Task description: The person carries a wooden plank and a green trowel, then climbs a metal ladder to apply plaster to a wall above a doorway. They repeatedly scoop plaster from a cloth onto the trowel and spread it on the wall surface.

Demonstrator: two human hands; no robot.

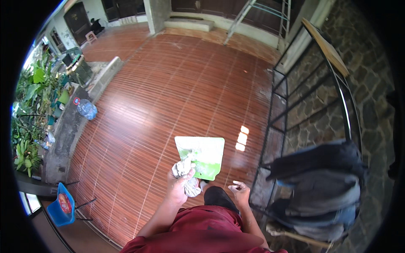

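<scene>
Because a crumpled whitish cloth [193, 188] covers its lower left corner, I see only part of the green-and-white pouch [207, 157], held out beyond the red shirt [202, 221] and gripped with the cloth in the left hand [177, 188]. The right hand [241, 194] is half curled; I cannot tell whether anything sits inside it. Striped reddish floor [168, 92] lies open ahead, bounded by a black railing [342, 95] rightward and a concrete kerb [63, 145] leftward.

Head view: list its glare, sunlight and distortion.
Head view: pale glare washes over the left part of the tiled floor; head view: a barred sunlit patch lies right of the green-and-white packet; head view: fisheye bows the metal rail, and black surrounds the picture.
</scene>
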